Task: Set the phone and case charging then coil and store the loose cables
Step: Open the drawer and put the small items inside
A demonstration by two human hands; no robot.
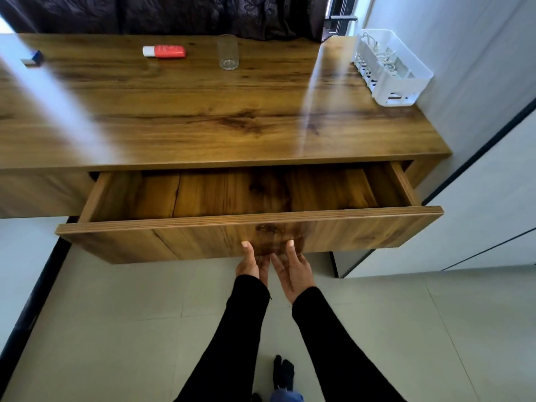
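Thumbs up against the lower face of the drawer front, one from each hand, with the other fingers reaching under its bottom edge and out of sight there. Left hand palm turned inward, right hand palm up and turned toward the left one, the two almost touching beneath the middle of the panel; cannot tell whether the hidden fingers hook the edge or merely lie against it. Black sleeves running back from both wrists, and a dark-socked foot on the pale tiled floor between them. Drawer pulled well out from under the wooden desk, its wood bottom bare as far as visible, the rear part shaded by the desktop. On the desktop, far back: a red tube with a white cap lying flat, a clear drinking glass upright to its right and well apart, a small blue and grey object near the left edge, too blurred to identify. At the far right corner, against the white wall, a white slotted basket holding coiled pale cables. No phone or case visible anywhere. Dark curtain behind the desk. Bright streaks of glare across the desktop at left and right.
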